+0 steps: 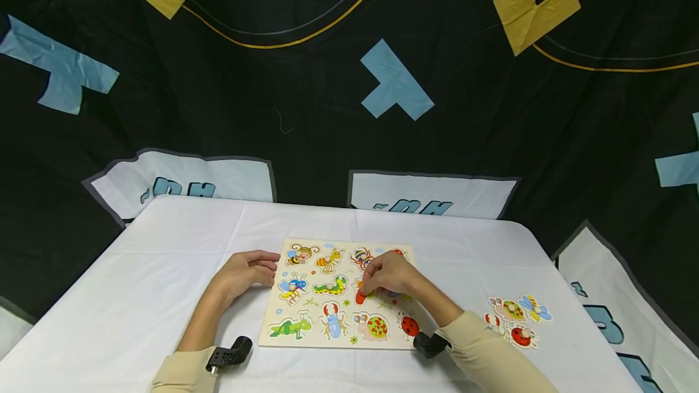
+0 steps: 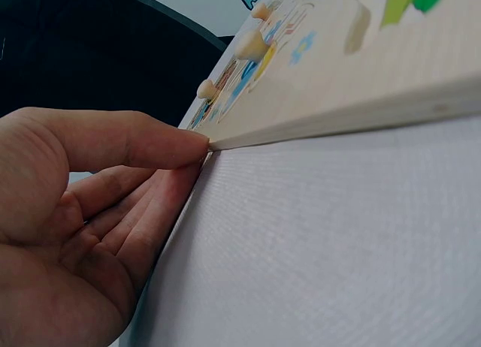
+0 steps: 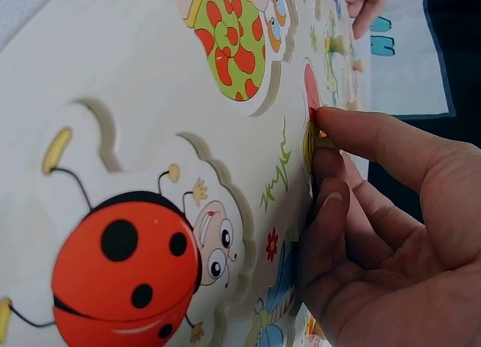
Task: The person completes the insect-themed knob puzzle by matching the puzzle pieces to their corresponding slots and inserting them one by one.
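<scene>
Board (image 1: 317,341) lies on the bench (image 1: 464,253), right hand (image 1: 392,275) pinching a red piece (image 1: 360,298) nearer its right edge, left hand (image 1: 246,272) relaxed, touching its left edge, loose pieces (image 1: 513,310) toward the bench's right edge

The puzzle board (image 2: 331,95) looks like pale wood, smooth and matt with fine grain along its cut edge, its ladybug picture (image 3: 128,264) flat and smooth, and the peg knob (image 2: 252,45) is bare, smooth-turned wood. The white tablecloth (image 2: 323,234) is matt fabric with a fine woven texture, and the black backdrop (image 1: 306,108) looks like dull, softly creased cloth. The sleeve (image 1: 185,372) is matt beige cloth, the wrist camera (image 1: 232,353) apparently dark plastic.
</scene>
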`<action>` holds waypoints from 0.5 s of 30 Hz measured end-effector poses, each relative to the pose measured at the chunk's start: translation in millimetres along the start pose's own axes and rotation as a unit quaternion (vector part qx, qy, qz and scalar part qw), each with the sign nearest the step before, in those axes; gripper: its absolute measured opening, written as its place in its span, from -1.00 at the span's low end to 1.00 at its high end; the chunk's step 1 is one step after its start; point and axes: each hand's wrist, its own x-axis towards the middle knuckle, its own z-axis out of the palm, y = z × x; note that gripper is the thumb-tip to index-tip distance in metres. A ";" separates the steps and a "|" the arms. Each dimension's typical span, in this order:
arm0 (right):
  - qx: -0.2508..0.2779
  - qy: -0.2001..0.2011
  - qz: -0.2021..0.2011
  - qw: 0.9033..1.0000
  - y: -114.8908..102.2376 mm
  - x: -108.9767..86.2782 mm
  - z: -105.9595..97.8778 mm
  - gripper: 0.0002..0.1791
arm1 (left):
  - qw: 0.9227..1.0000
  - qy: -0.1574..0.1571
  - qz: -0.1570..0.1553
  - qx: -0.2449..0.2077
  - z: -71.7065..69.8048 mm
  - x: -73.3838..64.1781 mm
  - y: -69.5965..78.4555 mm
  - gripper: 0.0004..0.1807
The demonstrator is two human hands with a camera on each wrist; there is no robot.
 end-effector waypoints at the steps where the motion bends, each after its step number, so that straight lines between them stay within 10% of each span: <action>1: 0.001 0.000 0.003 1.000 -0.1 0.1 -0.1 -0.81 | 1.000 0.000 0.001 -0.001 -0.1 0.1 -0.1 -0.33; 15: 0.028 -0.021 -0.019 0.999 5.3 -0.7 -4.2 -0.81 | 1.000 0.000 0.001 -0.001 -0.1 -1.0 0.3 -0.34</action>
